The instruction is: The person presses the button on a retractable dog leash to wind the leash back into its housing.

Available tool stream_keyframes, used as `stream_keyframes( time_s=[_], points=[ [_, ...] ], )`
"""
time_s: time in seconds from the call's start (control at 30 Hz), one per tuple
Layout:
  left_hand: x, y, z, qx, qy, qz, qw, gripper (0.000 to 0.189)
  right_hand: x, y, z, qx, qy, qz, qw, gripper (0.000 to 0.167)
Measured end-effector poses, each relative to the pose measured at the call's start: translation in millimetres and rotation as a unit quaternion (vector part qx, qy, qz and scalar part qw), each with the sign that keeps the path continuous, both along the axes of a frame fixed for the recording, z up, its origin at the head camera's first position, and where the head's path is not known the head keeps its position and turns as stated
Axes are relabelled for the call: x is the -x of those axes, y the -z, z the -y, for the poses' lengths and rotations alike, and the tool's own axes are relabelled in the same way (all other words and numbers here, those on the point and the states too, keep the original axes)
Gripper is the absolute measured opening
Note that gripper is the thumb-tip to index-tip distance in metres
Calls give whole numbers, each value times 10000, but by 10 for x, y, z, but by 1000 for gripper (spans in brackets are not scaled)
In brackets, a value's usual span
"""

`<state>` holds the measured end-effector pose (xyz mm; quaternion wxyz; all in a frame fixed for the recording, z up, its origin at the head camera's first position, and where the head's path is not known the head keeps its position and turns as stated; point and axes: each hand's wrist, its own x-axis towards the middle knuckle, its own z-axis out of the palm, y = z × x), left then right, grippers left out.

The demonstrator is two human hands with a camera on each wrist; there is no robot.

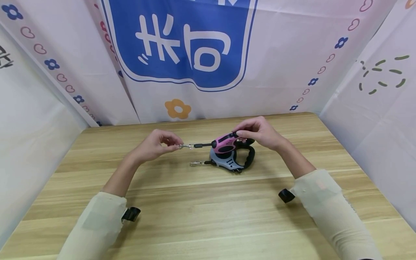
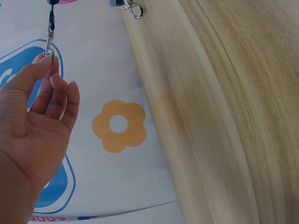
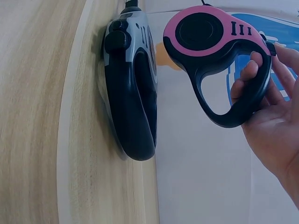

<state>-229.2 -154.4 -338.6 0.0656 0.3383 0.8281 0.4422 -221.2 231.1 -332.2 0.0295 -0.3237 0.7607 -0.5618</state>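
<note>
A pink and black retractable dog leash (image 3: 201, 31) is held up over the table, its black handle gripped by my right hand (image 1: 260, 133). The fingers curl through the handle loop in the right wrist view, with the thumb near the black button. My left hand (image 1: 156, 145) pinches the leash's metal snap hook (image 2: 49, 44) between thumb and fingertips. A short black strap (image 1: 204, 145) runs level from hook to casing. Below lies a grey-blue and black retractable leash (image 1: 227, 162) on the table, touched by neither hand, its own hook (image 1: 196, 163) pointing left.
The wooden table (image 1: 195, 216) spans the foreground. A white printed cloth (image 1: 276, 72) with a blue emblem hangs behind its far edge, and more white cloth stands at both sides. Black wrist devices (image 1: 131, 214) sit at each sleeve cuff.
</note>
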Motion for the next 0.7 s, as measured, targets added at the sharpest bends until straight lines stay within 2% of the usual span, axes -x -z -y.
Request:
stream_keyframes(
  time_s=[0.7],
  points=[
    [-1, -1, -41, 102, -43, -32, 9999, 11, -10, 8, 81, 40, -14, -57, 10000, 17]
  ],
)
